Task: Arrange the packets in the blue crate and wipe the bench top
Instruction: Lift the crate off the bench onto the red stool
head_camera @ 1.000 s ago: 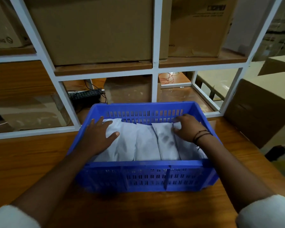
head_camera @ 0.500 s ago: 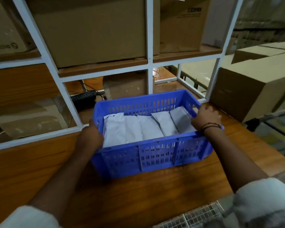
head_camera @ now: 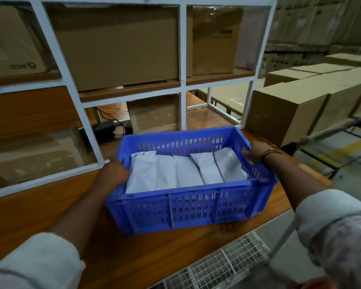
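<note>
**Left fingers (head_camera: 124, 172) and right fingers (head_camera: 248, 156) curled on the two ends of a blue slotted plastic crate (head_camera: 193, 207)**

We see the fingers of the left hand (head_camera: 114, 174) bent over the crate's left end rim, reaching down its inner side just beside the first packet, so this hand grips the rim. Its forearm runs back to a pale rolled sleeve (head_camera: 40, 261) in the lower left corner. Behind that arm, a white metal shelf frame (head_camera: 58, 57) stands at the back of the brown wooden bench top (head_camera: 50, 207). Plain brown cardboard boxes (head_camera: 117, 49) fill its upper shelf, and a black device with cables (head_camera: 104, 128) lies low behind it.

The crate is in the middle, over the bench top, slightly tilted, with a dark shadow under its near edge. We cannot tell whether it touches the wood. Inside it, flat white oblong packets (head_camera: 188, 174) lie side by side in one row from the left wall to the right, their long sides touching or overlapping.

At the right end, the right hand (head_camera: 257, 151) grips the crate's wall at the notch in its rim. The fingers there are blurred, but they wrap the blue plastic. Dark cords (head_camera: 269, 153) circle that wrist. Further right, large brown cardboard cartons (head_camera: 290, 113) stand beside the bench, and white wire mesh (head_camera: 217, 265) shows below its near edge.
</note>
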A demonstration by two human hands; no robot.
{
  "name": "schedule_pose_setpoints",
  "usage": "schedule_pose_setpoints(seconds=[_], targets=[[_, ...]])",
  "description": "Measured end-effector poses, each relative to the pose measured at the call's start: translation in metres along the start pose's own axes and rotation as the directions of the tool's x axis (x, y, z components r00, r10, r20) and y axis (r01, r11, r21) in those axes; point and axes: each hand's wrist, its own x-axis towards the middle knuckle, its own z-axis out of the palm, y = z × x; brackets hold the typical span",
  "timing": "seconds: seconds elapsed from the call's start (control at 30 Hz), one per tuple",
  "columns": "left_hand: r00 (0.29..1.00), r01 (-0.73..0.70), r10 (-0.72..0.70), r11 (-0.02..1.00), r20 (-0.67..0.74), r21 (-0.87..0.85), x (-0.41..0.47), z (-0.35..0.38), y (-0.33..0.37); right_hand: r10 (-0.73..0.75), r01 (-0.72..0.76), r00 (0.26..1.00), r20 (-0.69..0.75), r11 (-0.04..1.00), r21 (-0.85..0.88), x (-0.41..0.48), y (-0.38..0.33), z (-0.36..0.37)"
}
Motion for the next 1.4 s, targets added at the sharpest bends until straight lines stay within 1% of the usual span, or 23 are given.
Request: schedule_pose_setpoints(seconds=[0.1,0.17,0.3,0.4,0.47,0.5,0.6,0.63,0.67,0.77,0.87,0.93,1.07,1.17,1.33,1.4], targets=[[0.999,-0.001,-0.002,0.995,-0.035,-0.1,0.015,0.0,-0.008,0.027,-0.028,1.0,0.006,0.98,0.198,-0.003,0.002,0.007],[1.0,0.004,-0.008,0.988,-0.022,-0.157,0.02,-0.002,-0.013,0.068,-0.072,0.997,0.027,0.965,0.254,-0.008,0.004,0.011],[0.994,-0.105,0.111,0.951,0.005,-0.291,0.024,-0.004,-0.021,0.094,-0.084,0.995,-0.032,0.969,0.231,-0.025,0.007,0.018],[0.974,-0.224,0.219,0.942,-0.049,-0.248,0.019,-0.006,-0.017,0.092,-0.083,0.995,-0.044,0.98,0.181,-0.038,0.012,0.018],[0.963,-0.27,0.263,0.931,-0.064,-0.246,0.007,-0.009,-0.005,0.083,-0.074,0.995,-0.047,0.983,0.166,-0.044,0.017,0.016],[0.965,-0.262,0.252,0.933,-0.07,-0.246,0.003,-0.008,0.0,0.071,-0.06,0.996,-0.059,0.984,0.167,-0.046,0.021,0.015],[0.995,-0.097,0.09,0.959,-0.036,-0.268,0.007,0.0,0.005,0.072,-0.06,0.995,-0.071,0.985,0.159,-0.053,0.038,0.012],[0.995,-0.103,0.1,0.957,-0.024,-0.271,0.005,0.004,0.011,0.076,-0.064,0.994,-0.079,0.987,0.147,-0.057,0.046,0.011],[0.989,-0.147,0.147,0.949,-0.021,-0.279,0.006,0.007,0.017,0.08,-0.066,0.992,-0.095,0.988,0.141,-0.06,0.057,0.011],[0.972,-0.233,0.231,0.929,-0.041,-0.288,-0.007,0.011,0.055,0.118,-0.099,0.986,-0.117,0.983,0.153,-0.076,0.094,0.002],[0.945,-0.323,0.325,0.908,-0.036,-0.266,-0.027,0.02,0.106,0.198,-0.17,0.971,-0.132,0.965,0.198,-0.093,0.148,-0.012],[0.924,-0.375,0.383,0.891,-0.019,-0.256,-0.038,0.032,0.14,0.253,-0.214,0.955,-0.158,0.95,0.228,-0.105,0.187,-0.026],[0.877,-0.46,0.481,0.833,-0.01,-0.307,-0.083,0.054,0.216,0.371,-0.318,0.908,-0.195,0.913,0.256,-0.139,0.264,-0.052],[0.809,-0.545,0.587,0.759,0.013,-0.357,-0.125,0.07,0.271,0.447,-0.393,0.87,-0.208,0.883,0.256,-0.169,0.322,-0.065],[0.781,-0.553,0.624,0.716,0.036,-0.425,-0.171,0.111,0.341,0.557,-0.481,0.798,-0.229,0.818,0.314,-0.227,0.409,-0.072],[0.756,-0.564,0.651,0.7,0.067,-0.438,-0.188,0.127,0.369,0.602,-0.517,0.762,-0.239,0.787,0.336,-0.251,0.44,-0.07]])
